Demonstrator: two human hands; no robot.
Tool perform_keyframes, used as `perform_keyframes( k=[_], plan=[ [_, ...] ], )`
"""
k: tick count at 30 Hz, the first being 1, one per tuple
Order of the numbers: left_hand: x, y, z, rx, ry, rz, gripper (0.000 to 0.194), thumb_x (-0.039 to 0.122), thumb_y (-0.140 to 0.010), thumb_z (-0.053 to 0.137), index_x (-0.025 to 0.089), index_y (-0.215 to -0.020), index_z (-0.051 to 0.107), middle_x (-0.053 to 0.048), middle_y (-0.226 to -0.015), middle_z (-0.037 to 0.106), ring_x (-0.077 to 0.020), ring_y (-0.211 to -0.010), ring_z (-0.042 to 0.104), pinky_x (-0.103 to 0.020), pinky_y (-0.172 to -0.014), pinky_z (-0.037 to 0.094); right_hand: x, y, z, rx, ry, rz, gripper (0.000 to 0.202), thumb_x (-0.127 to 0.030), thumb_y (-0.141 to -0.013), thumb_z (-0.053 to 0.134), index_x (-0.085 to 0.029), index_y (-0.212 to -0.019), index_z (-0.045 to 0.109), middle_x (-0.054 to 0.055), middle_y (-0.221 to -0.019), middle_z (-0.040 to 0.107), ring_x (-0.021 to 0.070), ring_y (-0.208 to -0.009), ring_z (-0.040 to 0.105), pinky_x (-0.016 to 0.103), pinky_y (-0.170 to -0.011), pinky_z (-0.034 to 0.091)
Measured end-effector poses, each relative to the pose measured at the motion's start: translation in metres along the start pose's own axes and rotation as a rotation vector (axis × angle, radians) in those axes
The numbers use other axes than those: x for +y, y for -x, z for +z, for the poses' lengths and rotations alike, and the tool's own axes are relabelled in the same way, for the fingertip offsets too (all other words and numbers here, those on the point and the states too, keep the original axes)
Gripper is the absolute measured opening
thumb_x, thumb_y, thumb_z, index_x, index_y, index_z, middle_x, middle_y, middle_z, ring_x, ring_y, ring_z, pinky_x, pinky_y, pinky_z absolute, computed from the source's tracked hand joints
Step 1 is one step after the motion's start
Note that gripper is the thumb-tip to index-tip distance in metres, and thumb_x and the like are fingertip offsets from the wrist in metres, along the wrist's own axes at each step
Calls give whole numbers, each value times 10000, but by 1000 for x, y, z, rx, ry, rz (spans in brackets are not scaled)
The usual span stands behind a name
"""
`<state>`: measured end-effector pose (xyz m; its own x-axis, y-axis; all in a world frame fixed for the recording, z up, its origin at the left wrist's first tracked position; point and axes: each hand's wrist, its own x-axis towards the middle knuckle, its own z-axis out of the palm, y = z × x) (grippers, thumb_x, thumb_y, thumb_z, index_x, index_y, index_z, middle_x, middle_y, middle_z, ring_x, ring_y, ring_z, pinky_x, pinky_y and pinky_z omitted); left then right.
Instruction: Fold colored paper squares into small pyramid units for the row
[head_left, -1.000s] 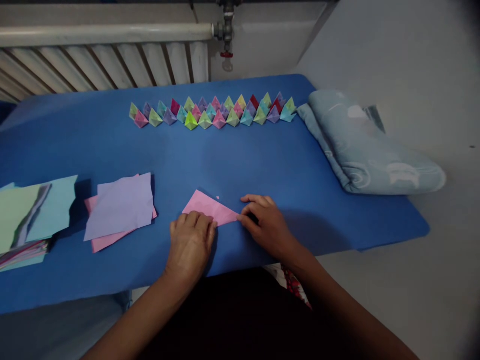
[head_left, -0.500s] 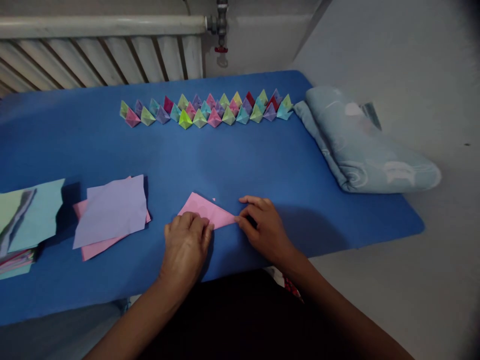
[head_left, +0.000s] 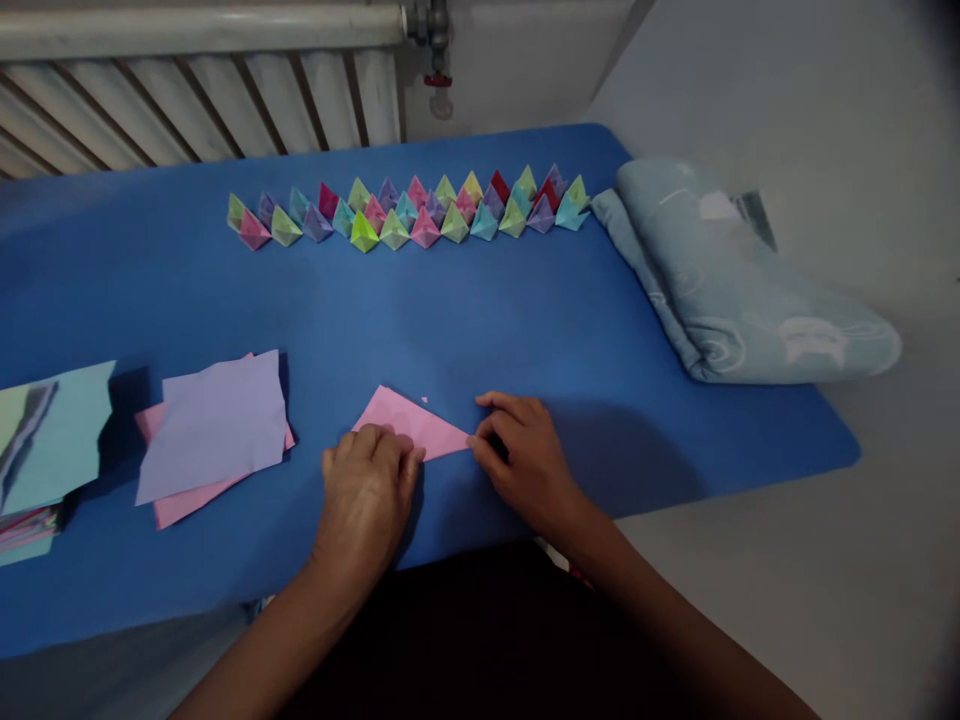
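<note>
A pink sheet of paper [head_left: 397, 410], folded into a triangle, lies flat near the table's front edge. Curled over its lower left side, my left hand [head_left: 367, 490] presses it down with the fingers closed together. At the paper's sharp right corner, the thumb and a finger of my right hand [head_left: 525, 450] pinch the tip, while the index finger is bent above the table. A tiny pink scrap [head_left: 424, 400] rests just beyond the paper's upper edge. The left fingers cover part of the triangle's lower edge.
Purple paper [head_left: 214, 425] lies over pink sheets to the left, beside a stack of coloured paper [head_left: 60, 440]. Several folded paper pieces [head_left: 425, 228] stand in rows at the back of the blue table [head_left: 337, 310]. A folded blanket [head_left: 735, 290] sits right; a radiator [head_left: 217, 100] is behind.
The view has shifted slightly, so the back rows and radiator appear a little higher. Both hands keep their places on the pink paper.
</note>
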<state>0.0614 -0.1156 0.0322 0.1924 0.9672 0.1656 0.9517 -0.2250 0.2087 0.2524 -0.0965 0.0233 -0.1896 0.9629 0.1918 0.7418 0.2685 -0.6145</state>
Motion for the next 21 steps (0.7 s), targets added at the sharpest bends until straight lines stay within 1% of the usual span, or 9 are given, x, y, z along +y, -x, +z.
perform_keyframes(
  k=[5,13,17,19,21],
  plan=[
    [-2,0,2,12,-31,18,246,324,-932,507,165,-880,687,-97,-923,678,-247,-818,563,-379,-704,354,0,1,0,7,7,0,131,-186,-852,571,-203,-723,585,93,-1134,661,259,-1048,584,446,-913,413],
    [-2,0,4,44,-136,39,266,352,-932,499,163,-869,675,-98,-886,672,-249,-766,541,-378,-671,336,2,1,2,-2,17,-28,129,-183,-858,553,-203,-732,575,105,-1124,660,265,-1077,582,445,-913,419],
    [-7,3,6,57,-125,50,271,374,-932,502,163,-896,668,-101,-911,666,-241,-778,541,-376,-683,352,2,2,1,-10,31,-31,130,-186,-865,543,-201,-740,574,112,-1128,658,268,-1086,578,445,-912,417],
    [-11,4,6,68,-114,66,272,365,-937,494,162,-936,675,-111,-954,660,-236,-790,539,-378,-693,363,2,2,1,-7,38,-27,111,-194,-862,556,-204,-753,578,109,-1145,655,272,-1092,570,453,-920,411],
    [-14,5,6,61,-113,132,245,285,-945,473,199,-1059,672,-112,-1019,650,-231,-820,541,-376,-711,372,3,3,0,-5,37,-26,87,-200,-856,571,-210,-771,583,100,-1163,651,273,-1107,558,462,-938,400]
  ],
)
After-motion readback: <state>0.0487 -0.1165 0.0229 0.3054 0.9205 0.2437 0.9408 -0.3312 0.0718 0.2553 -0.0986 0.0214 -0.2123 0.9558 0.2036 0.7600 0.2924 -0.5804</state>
